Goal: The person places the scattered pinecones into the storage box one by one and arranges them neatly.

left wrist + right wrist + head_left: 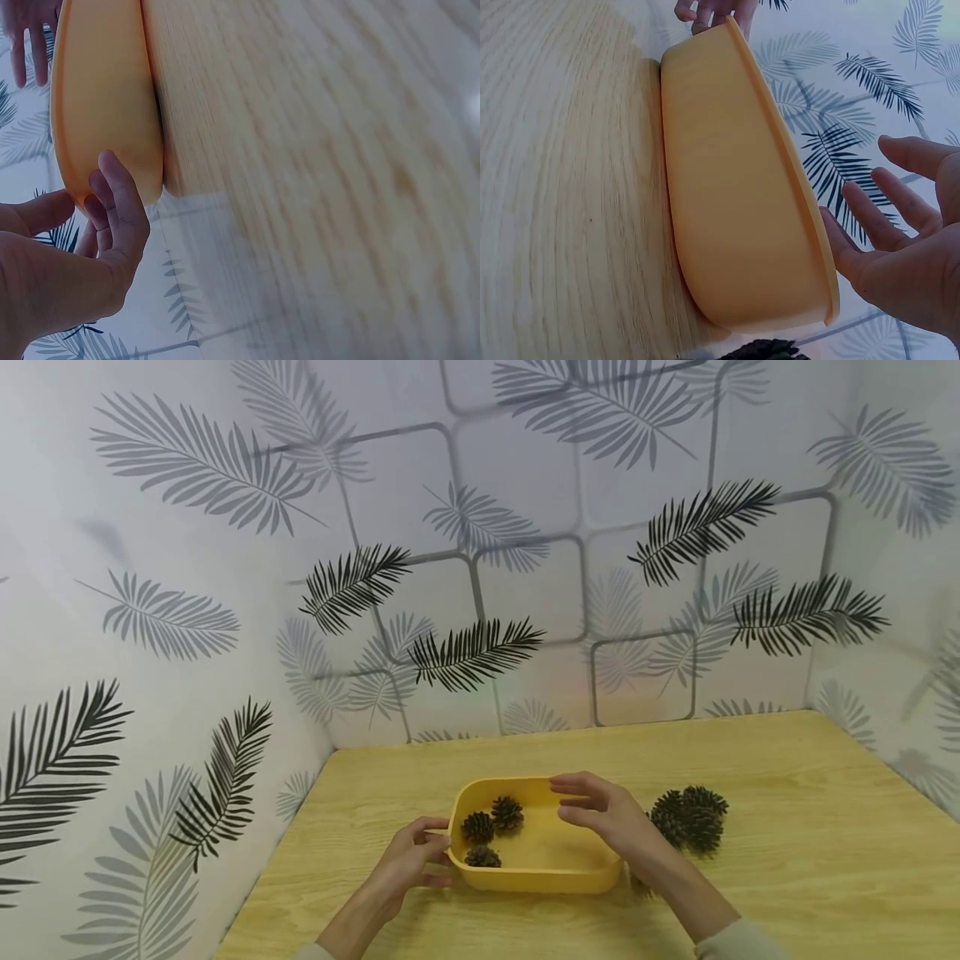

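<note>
A yellow tub (pixel 540 881) stands on the wooden table in the head view. Three brown pine cones (pixel 507 812) lie in its left part. My left hand (pixel 412 860) holds the tub's left end, thumb at the rim and curved fingers against the outer wall. Over the right end of the tub hovers my right hand (pixel 607 814), fingers spread and nothing between them. In the right wrist view its fingers (pixel 874 217) show beyond the rim. To the right of that hand sits a cluster of pine cones (pixel 701 822), partly hidden by the forearm.
The light wooden table (pixel 810 827) runs back to a wall (pixel 525 602) printed with dark and grey leaves. Another pine cone (pixel 641 885) shows partly between the tub's right end and my right forearm.
</note>
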Demonstrator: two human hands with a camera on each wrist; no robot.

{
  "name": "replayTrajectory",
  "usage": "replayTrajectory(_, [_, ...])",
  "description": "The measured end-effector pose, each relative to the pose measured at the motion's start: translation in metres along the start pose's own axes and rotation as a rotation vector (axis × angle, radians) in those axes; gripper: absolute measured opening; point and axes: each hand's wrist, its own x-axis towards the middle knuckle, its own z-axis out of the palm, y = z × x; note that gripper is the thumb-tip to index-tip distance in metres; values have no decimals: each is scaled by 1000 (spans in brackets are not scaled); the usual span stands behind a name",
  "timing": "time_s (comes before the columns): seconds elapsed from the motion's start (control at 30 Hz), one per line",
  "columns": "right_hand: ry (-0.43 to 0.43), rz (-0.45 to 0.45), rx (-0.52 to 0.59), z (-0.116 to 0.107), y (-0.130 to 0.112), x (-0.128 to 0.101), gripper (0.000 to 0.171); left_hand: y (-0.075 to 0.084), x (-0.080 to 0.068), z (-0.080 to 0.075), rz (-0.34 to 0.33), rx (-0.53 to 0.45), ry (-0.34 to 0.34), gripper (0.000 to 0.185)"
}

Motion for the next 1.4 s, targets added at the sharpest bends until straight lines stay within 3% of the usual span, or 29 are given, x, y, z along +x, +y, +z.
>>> replayTrajectory(0.23, [23, 21, 55, -8, 6, -6, 54, -1, 0, 0, -4, 6, 8, 45])
replayTrajectory(0.7, [87, -14, -3, -36, 8, -26, 56, -1, 1, 1, 0, 6, 11, 44])
replayTrajectory(1.4, [173, 78, -30, -64, 24, -43, 56, -2, 1, 0, 6, -10, 4, 44])
